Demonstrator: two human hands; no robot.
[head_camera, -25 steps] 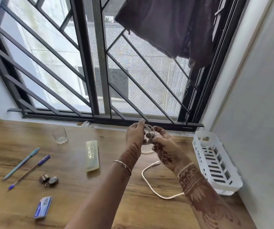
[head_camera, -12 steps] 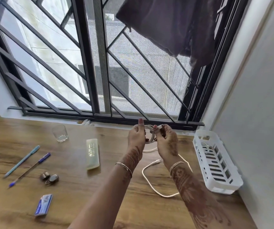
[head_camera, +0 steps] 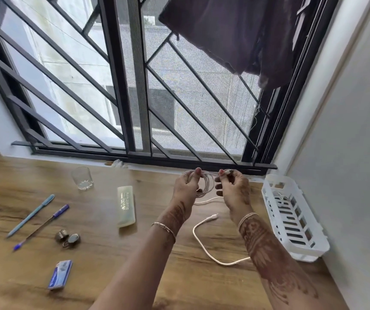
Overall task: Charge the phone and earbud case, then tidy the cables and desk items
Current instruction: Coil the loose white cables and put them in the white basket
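Head view: the wooden bench (head_camera: 103, 276) fills the lower half, under a barred window grille (head_camera: 121, 86) with a dark cloth (head_camera: 235, 34) hanging at the upper right. A white basket (head_camera: 313, 245) stands at the right edge of the bench, against the wall.

Both forearms reach forward to the middle. The left hand (head_camera: 185, 186) pinches the top of a coiled white cable (head_camera: 208, 184) between thumb and finger, and its other fingers are curled behind the loops. The right hand (head_camera: 233, 189) pinches the free end of this cable at the top, just beside the left thumb. The coil hangs between the two hands, above the bench and near the window sill. A loose white stretch lies on the bench below and passes under the right forearm.

Compared with half a second ago, the hands are a little more apart and the coil shows more openly; the loose stretch has not moved.

A pale case (head_camera: 126, 206) left of the hands has print along its length, but I cannot read it. Further left lie two pens (head_camera: 32, 214), a glass (head_camera: 82, 178) and a blue pack (head_camera: 60, 274) whose print is also too small.
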